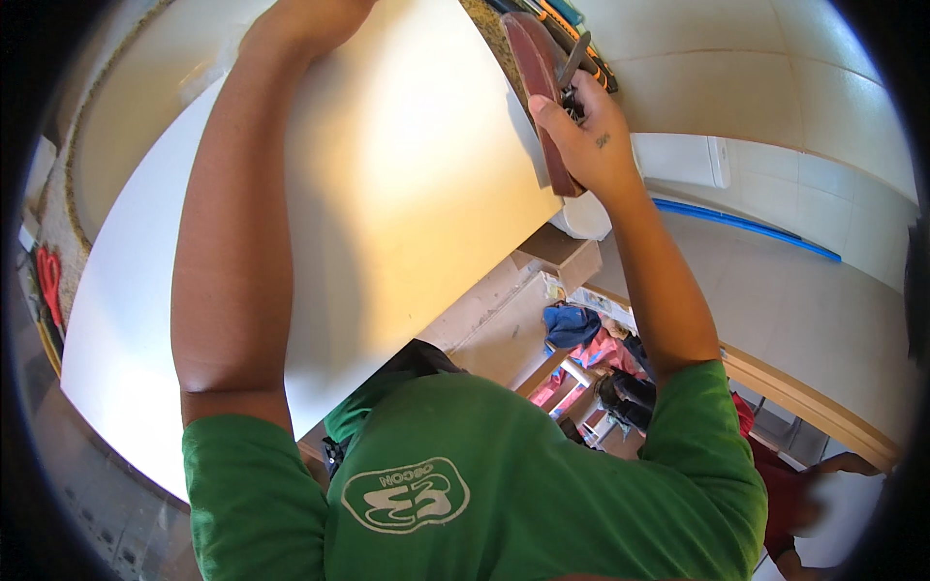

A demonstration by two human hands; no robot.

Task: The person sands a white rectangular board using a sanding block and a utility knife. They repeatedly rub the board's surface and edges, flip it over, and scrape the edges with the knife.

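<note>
A large white panel (426, 194) lies under my arms. My left hand (310, 21) rests at its far side, cut off by the top of the view, so its fingers do not show. At the panel's right edge my right hand (593, 140) is closed around a wooden hand plane (531, 68). The plane has a dark reddish-brown body, and a metal blade (575, 56) sticks up from its middle. Its sole faces the panel's edge; whether it touches cannot be made out.
Orange-and-black tools (593, 66) lie beyond the plane. Red-handled scissors (48, 281) are at the far left. A long blue strip (746, 228) runs along the right wall. A white round container (583, 217) stands below the plane. Clothes (572, 326) are piled lower down, and a person in red (783, 494) is at lower right.
</note>
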